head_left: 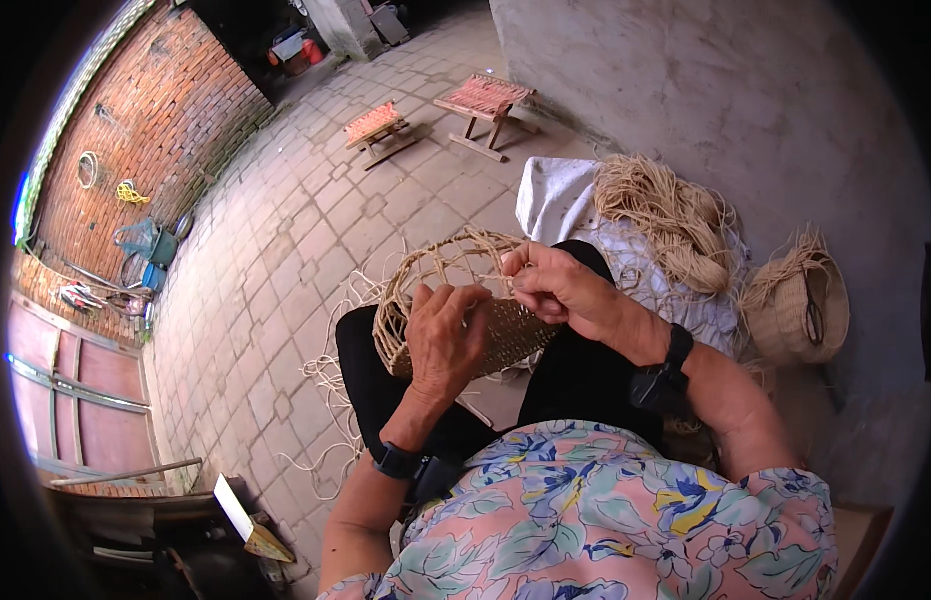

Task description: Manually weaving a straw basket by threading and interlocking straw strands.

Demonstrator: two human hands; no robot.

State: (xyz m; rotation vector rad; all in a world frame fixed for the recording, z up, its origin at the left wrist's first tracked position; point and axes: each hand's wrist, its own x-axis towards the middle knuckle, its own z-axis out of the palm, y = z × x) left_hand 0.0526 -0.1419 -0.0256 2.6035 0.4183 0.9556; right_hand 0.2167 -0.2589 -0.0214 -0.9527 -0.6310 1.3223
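Your right hand [565,288] pinches a strand [506,284]; I can't tell if your left hand [443,335] grips. Uneven tugging could skew the basket [515,335].

Woven basket [515,332] partly obscured by left hand [445,338]; contents of right hand [563,288] indeterminable (detail too fine); floral shirt [625,510] cut off below.

Standing on the paved floor [235,340], far: a woven-seat stool [482,97], a smaller stool [373,122] leftward. Heaped on white cloth [550,190], right: tan cord [665,215].
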